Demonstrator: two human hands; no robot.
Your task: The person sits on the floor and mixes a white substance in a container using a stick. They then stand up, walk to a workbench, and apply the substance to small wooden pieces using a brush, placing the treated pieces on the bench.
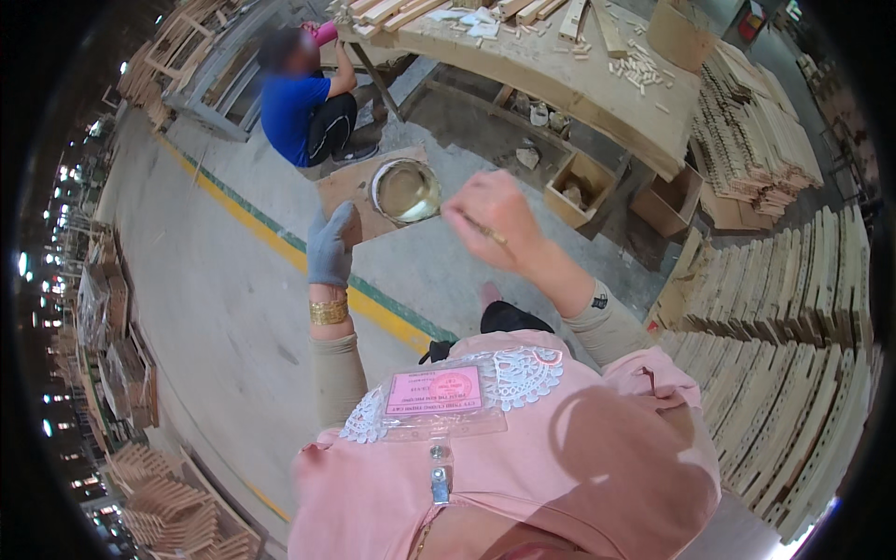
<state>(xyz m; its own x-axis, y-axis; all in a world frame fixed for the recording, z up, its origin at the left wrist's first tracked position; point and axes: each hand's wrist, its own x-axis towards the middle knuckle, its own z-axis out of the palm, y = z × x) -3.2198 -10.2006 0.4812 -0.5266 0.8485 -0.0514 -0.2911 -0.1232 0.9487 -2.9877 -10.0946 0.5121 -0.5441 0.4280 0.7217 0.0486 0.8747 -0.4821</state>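
Note:
My left hand point(333, 245), in a grey glove, is held up beside the brown cardboard point(378, 222). Its fingers are curled; what they hold, if anything, is hidden. Bare and slightly blurred, my right hand point(497, 215) is closed around a thin yellowish-brown stick point(487, 231). One end of the stick sticks out below the fingers; its other end cannot be made out. Between my hands and a little beyond them, a round open tub point(378, 191) with shiny, yellowish contents stands on the cardboard. My right hand is just right of the tub, apart from its rim.
A wooden workbench point(541, 70) stands ahead, bearing wood strips and small dowels point(639, 70). Under it is a wooden box point(581, 191). Slatted wood stacks point(775, 280) rise at right. A person in a blue shirt point(291, 117) squats at the far left, near a floor line point(229, 201).

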